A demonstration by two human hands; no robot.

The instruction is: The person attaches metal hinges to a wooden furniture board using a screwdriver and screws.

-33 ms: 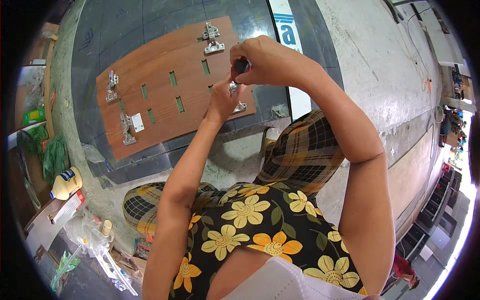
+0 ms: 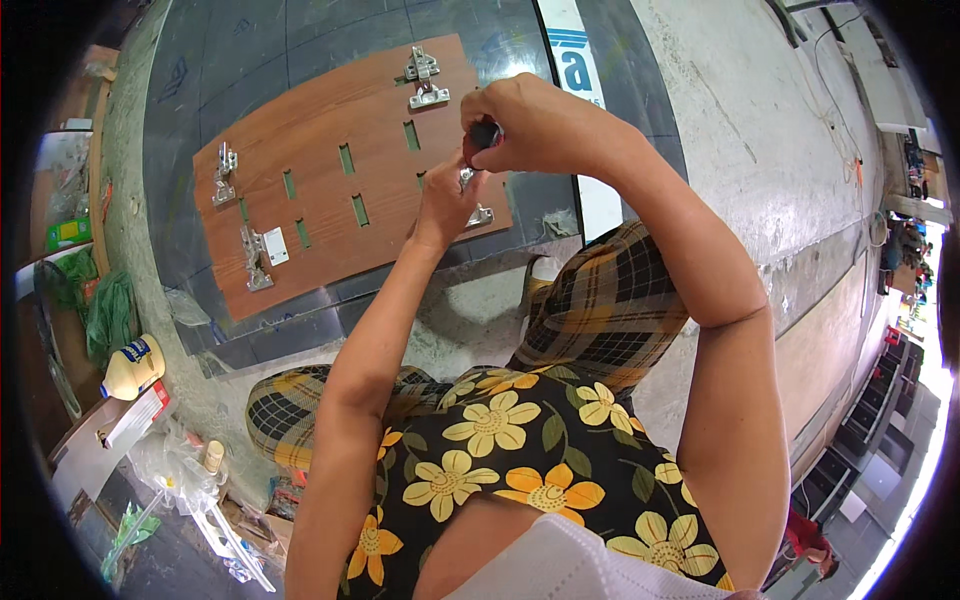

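Note:
A brown wood-grain board (image 2: 310,165) with several slots lies flat. My right hand (image 2: 530,125) is closed around the red and black handle of what looks like a screwdriver (image 2: 485,137), held upright over the board's right end. Just below it, my left hand (image 2: 450,200) pinches a metal hinge (image 2: 482,215) at the near right corner; its fingers and my right hand hide most of the hinge and the tool's tip. Other hinges stand at the far right (image 2: 425,78), the far left (image 2: 224,173) and the near left (image 2: 254,258), beside a small white label (image 2: 275,245).
Under the board is a dark sheet-covered surface (image 2: 260,60), crossed by a white strip (image 2: 600,205) on the right. A cream jug (image 2: 133,368), green plastic bags (image 2: 110,315) and clear plastic wrap (image 2: 170,465) lie on the left. Concrete floor (image 2: 710,100) extends to the right.

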